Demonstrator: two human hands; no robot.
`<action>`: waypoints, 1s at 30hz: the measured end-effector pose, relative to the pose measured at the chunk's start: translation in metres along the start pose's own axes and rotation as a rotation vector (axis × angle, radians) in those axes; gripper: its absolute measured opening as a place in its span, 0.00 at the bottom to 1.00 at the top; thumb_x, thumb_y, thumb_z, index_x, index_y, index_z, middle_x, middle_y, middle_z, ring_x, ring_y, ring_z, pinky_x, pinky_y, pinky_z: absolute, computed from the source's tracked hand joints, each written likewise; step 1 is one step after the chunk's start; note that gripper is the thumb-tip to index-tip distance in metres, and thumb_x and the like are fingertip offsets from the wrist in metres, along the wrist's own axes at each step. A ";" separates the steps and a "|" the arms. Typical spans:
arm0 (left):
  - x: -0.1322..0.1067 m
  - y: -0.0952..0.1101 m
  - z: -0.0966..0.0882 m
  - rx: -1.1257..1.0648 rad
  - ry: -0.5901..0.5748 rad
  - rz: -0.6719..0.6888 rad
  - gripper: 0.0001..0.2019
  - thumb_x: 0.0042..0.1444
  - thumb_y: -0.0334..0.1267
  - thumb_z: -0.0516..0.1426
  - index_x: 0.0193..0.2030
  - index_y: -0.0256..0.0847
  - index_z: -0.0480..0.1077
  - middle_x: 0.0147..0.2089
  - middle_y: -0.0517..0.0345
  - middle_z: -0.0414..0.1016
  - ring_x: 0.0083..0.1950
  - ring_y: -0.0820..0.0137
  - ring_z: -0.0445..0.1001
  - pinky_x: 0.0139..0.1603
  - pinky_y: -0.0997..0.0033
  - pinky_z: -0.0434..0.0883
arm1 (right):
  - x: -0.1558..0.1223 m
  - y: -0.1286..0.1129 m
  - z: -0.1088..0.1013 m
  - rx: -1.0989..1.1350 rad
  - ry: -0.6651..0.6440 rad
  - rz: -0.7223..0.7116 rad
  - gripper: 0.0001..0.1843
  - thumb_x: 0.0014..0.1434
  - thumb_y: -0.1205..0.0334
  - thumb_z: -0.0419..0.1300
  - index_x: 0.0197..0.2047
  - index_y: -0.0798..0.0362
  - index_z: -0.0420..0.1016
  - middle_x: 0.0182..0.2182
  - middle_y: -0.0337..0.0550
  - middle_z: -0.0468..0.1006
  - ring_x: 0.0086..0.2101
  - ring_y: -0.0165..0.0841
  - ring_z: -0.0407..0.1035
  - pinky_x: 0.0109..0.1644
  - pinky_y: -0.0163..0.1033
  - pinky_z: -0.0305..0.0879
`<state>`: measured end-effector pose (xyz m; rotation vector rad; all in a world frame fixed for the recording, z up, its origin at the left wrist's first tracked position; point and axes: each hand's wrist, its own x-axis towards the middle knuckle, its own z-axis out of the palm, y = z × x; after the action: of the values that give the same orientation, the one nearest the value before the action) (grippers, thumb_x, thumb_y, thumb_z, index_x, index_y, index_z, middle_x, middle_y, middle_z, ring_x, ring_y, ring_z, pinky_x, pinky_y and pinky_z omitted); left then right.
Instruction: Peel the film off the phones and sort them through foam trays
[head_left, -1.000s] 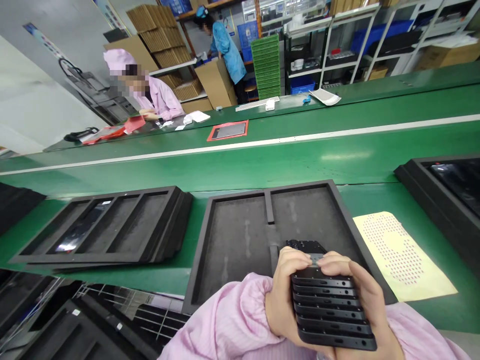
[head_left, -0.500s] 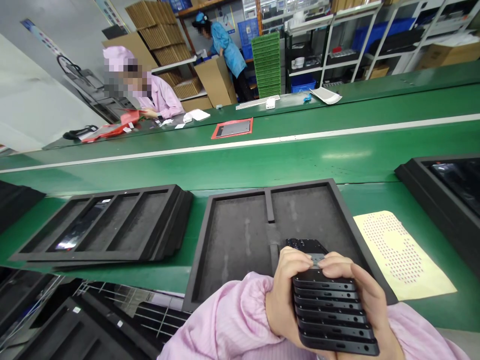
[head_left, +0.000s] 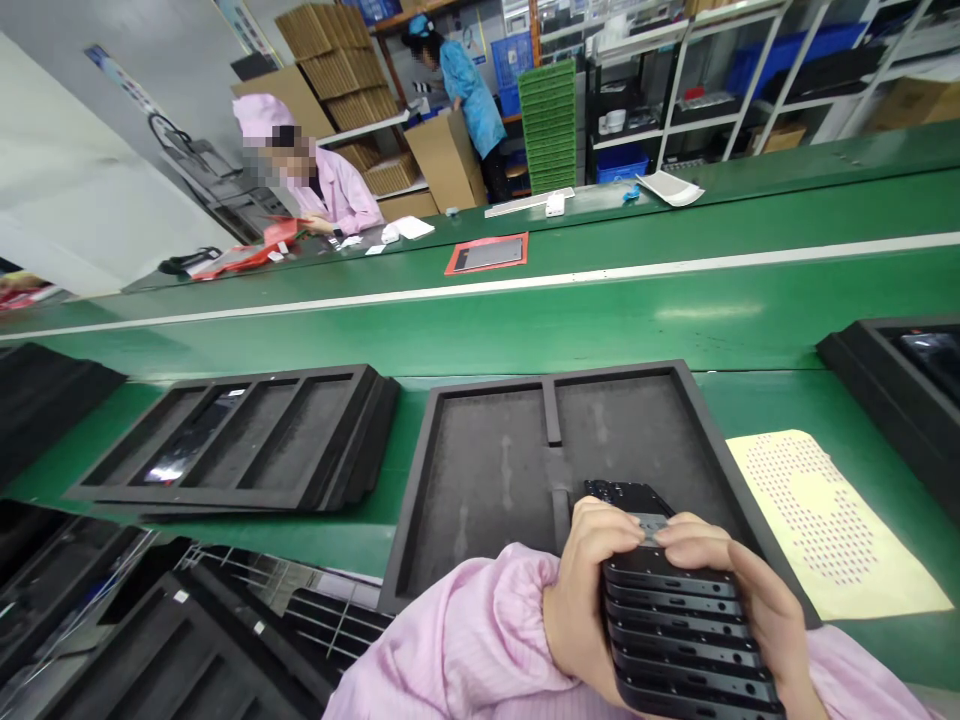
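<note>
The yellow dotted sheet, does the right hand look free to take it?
Probably not: the right hand clasps the stack of black frames with the left hand. Nothing visible covers the yellow dotted sheet, though.

The surface (head_left: 780, 395) is long and green, with a white line (head_left: 600, 275) running across it ahead of the left grip (head_left: 589, 595) and right grip (head_left: 772, 610). A big black tray (head_left: 487, 450) sits under and in front of both. Left of the left grip is a pile of black trays (head_left: 247, 495), and farther left is another dark pile (head_left: 52, 420). Right of the right grip lies a yellow dotted sheet (head_left: 814, 495), then more black trays (head_left: 877, 385). Far ahead lie a red sheet (head_left: 451, 263), a blue scrap (head_left: 631, 193) and a curled white sheet (head_left: 670, 188).
</note>
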<state>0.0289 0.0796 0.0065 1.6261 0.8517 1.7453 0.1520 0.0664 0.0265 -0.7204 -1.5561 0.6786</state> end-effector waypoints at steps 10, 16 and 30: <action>0.014 -0.015 -0.018 0.075 -0.320 0.186 0.35 0.51 0.56 0.56 0.60 0.41 0.51 0.44 0.47 0.65 0.44 0.59 0.70 0.45 0.55 0.68 | 0.000 0.003 -0.009 -0.026 -0.059 0.033 0.40 0.58 0.41 0.58 0.66 0.49 0.48 0.45 0.46 0.67 0.47 0.45 0.63 0.53 0.48 0.60; 0.043 -0.022 -0.030 0.311 -0.610 0.247 0.46 0.44 0.55 0.60 0.62 0.36 0.40 0.44 0.42 0.68 0.41 0.56 0.73 0.43 0.51 0.71 | 0.011 0.014 -0.025 -0.261 -0.111 0.050 0.36 0.59 0.45 0.60 0.63 0.54 0.53 0.53 0.49 0.64 0.50 0.40 0.63 0.50 0.36 0.63; 0.108 -0.009 -0.011 0.534 -1.249 1.204 0.11 0.55 0.29 0.53 0.30 0.49 0.72 0.28 0.60 0.75 0.39 0.64 0.72 0.54 0.50 0.62 | 0.012 0.018 -0.054 -0.203 -0.601 0.344 0.10 0.57 0.58 0.55 0.32 0.49 0.76 0.29 0.42 0.78 0.31 0.38 0.74 0.35 0.37 0.73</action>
<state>0.0107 0.1692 0.0649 3.3240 -0.4554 0.5302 0.2059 0.0881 0.0258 -1.0111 -2.0929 1.0706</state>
